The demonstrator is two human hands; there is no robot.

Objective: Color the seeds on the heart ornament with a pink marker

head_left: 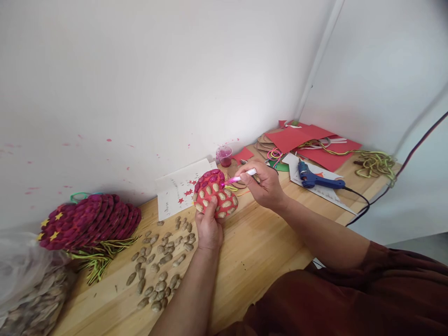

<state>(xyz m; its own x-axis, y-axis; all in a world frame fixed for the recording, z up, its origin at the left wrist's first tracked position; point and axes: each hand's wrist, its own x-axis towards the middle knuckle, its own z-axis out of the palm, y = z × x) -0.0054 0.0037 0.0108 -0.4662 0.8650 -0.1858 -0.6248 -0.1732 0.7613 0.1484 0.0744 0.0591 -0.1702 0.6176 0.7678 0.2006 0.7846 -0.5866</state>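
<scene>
My left hand (208, 227) is closed on the lower edge of a round red disc (216, 194) studded with pale shells, held up over the wooden table (252, 252). Some shells along the disc's top are painted magenta. My right hand (265, 185) pinches a thin white brush (241, 177) whose pink tip touches the disc's upper right edge. Loose pale shells (161, 261) lie scattered on the table just left of my left forearm.
A stack of finished magenta discs (89, 221) with yellow stars and green strings lies at far left. A small cup of pink paint (224, 156) stands by the wall beside a white sheet (180, 187). A blue glue gun (315, 178), red paper (301, 137) and tangled cords (376, 163) lie at right.
</scene>
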